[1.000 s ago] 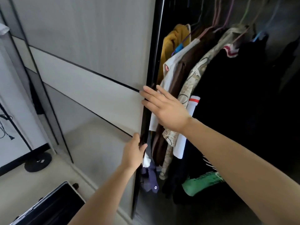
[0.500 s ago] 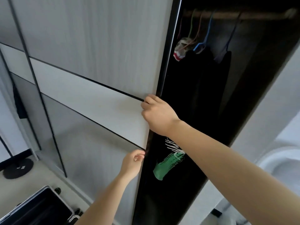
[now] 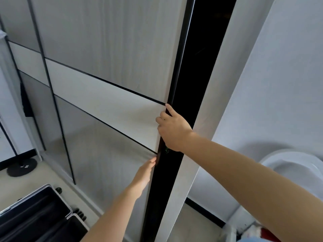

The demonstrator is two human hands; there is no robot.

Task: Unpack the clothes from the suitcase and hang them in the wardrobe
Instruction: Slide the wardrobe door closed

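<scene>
The wardrobe's pale sliding door [image 3: 108, 95] with black trim fills the middle of the view. Only a narrow dark gap [image 3: 197, 95] stays between its black edge and the wardrobe's right side panel [image 3: 215, 102]. My right hand [image 3: 172, 130] grips the door's black edge at mid height, fingers curled around it. My left hand [image 3: 144, 175] presses flat against the same edge lower down, fingertips on the trim. The hanging clothes are hidden, apart from a speck of green print by my right wrist. The open black suitcase [image 3: 35, 215] lies on the floor at bottom left.
A second door panel [image 3: 26, 67] overlaps at the left. A round black stand base [image 3: 21, 167] sits on the floor at the left. A white rounded object [image 3: 293, 165] and red and white fabric [image 3: 258, 231] are at the lower right, by the white wall [image 3: 288, 84].
The door has slid to the right with both hands on its edge. The wide opening that showed the hanging clothes has narrowed to a thin dark gap.
</scene>
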